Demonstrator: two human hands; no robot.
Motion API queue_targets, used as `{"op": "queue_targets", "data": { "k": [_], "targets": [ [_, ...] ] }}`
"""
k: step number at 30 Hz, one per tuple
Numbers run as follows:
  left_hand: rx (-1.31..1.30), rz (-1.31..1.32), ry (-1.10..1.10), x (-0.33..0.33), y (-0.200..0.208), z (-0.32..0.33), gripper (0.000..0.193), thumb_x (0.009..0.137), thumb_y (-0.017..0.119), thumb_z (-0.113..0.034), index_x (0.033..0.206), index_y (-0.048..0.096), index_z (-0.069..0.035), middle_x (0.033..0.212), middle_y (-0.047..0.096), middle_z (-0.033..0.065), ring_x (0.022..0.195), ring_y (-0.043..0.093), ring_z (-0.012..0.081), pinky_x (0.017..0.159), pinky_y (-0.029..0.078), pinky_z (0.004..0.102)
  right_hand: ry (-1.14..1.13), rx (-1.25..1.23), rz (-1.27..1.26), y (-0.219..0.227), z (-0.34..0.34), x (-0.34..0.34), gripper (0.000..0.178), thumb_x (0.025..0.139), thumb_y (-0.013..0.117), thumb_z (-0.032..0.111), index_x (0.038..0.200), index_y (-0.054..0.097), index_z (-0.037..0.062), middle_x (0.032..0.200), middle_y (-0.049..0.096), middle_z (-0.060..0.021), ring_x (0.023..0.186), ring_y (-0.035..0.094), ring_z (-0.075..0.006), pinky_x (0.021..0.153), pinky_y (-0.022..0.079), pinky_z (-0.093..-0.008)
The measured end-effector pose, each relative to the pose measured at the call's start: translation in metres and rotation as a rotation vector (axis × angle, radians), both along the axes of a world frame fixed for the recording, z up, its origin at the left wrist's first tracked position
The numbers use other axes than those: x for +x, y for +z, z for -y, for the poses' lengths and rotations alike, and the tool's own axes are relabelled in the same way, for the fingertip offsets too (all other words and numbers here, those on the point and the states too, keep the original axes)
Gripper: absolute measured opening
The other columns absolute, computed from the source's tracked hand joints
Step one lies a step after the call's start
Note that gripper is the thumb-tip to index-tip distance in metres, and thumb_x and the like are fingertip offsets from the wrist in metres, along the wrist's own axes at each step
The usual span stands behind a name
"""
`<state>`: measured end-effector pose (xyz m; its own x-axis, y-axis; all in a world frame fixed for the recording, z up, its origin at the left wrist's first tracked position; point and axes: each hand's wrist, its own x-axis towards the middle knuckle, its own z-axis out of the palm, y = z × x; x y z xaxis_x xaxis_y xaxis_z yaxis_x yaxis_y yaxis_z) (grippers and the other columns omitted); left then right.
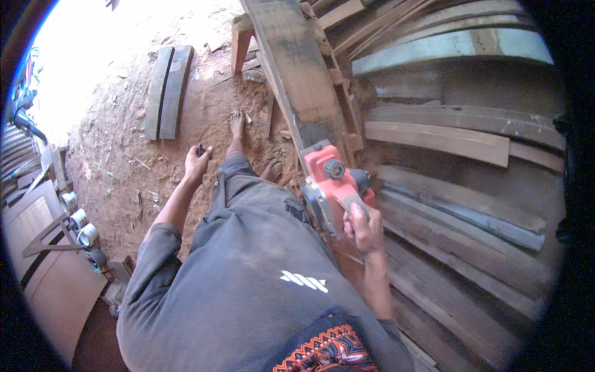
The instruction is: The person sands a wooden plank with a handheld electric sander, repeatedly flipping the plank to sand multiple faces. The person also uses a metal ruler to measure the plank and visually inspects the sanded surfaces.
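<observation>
My right hand (365, 229) is wrapped round the rear handle of a red electric planer (325, 170). The planer rests at the near end of a long wooden plank (304, 77), which runs away from me on a narrow bench. Dark patches mark the plank's surface. Out to the left, my left hand (197, 163) is closed round a small dark object (200, 150), too small to name. That hand hangs over the dirt floor, apart from the plank and the planer.
Two dark boards (167, 93) lie side by side on the dirt floor (118, 149). Stacked timber (440, 139) fills the right side. A wooden leg (240, 43) stands by the plank's far part. At the left are several round tins (87, 234) and a brown panel (59, 291).
</observation>
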<state>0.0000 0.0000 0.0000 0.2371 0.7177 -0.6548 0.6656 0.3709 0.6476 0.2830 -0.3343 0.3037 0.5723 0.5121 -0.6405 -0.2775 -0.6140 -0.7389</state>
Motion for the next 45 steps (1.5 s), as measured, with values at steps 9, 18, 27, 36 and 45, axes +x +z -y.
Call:
{"op": "queue_targets", "data": {
  "k": [9,18,27,36,45],
  "targets": [
    [-0.161,0.074,0.372,-0.041,-0.011,0.017,0.033,0.097,0.074,-0.036,0.092,0.064,-0.006,0.071,0.062,0.0034,0.055,0.056,0.0133,0.049,0.046,0.0329,0.041,0.082,0.046,-0.012,-0.2,0.067,0.05,0.104,0.057,0.051,0.077,0.06,0.0085,0.06,0.053,0.0029,0.048,0.05,-0.0054,0.043,0.038,-0.0251],
    [-0.18,0.007,0.639,-0.068,-0.014,-0.034,0.028,0.095,0.076,-0.034,0.089,0.066,-0.008,0.074,0.063,0.0006,0.056,0.053,0.0114,0.053,0.045,0.0307,0.212,0.245,0.115,-0.038,-0.496,0.183,0.055,0.099,0.057,0.062,0.086,0.062,0.0087,0.064,0.05,0.0022,0.046,0.046,-0.0076,0.041,0.037,-0.0255],
    [-0.14,0.127,0.563,-0.039,0.0,-0.094,0.026,0.098,0.074,-0.032,0.099,0.067,-0.007,0.078,0.065,0.002,0.06,0.054,0.01,0.054,0.045,0.0292,0.274,0.152,0.179,-0.042,-0.43,0.177,0.06,0.102,0.051,0.062,0.077,0.062,0.0083,0.062,0.051,0.0018,0.046,0.048,-0.0125,0.043,0.041,-0.0318],
    [-0.193,0.136,0.363,0.011,0.004,-0.132,0.028,0.097,0.075,-0.033,0.093,0.066,-0.007,0.075,0.066,0.0034,0.054,0.053,0.0101,0.05,0.042,0.029,-0.049,-0.03,0.067,-0.005,-0.214,0.077,0.049,0.107,0.052,0.046,0.078,0.062,0.0077,0.058,0.054,0.0044,0.045,0.048,-0.0058,0.042,0.037,-0.0249],
    [0.034,0.275,0.037,0.132,0.071,-0.17,0.025,0.101,0.073,-0.03,0.096,0.064,-0.007,0.08,0.061,-0.0002,0.068,0.056,0.0089,0.061,0.051,0.0273,0.239,0.355,0.255,-0.044,-0.469,0.223,0.058,0.101,0.051,0.06,0.087,0.075,0.009,0.061,0.049,0.0012,0.047,0.047,-0.0102,0.045,0.04,-0.0311]
  ]
}}
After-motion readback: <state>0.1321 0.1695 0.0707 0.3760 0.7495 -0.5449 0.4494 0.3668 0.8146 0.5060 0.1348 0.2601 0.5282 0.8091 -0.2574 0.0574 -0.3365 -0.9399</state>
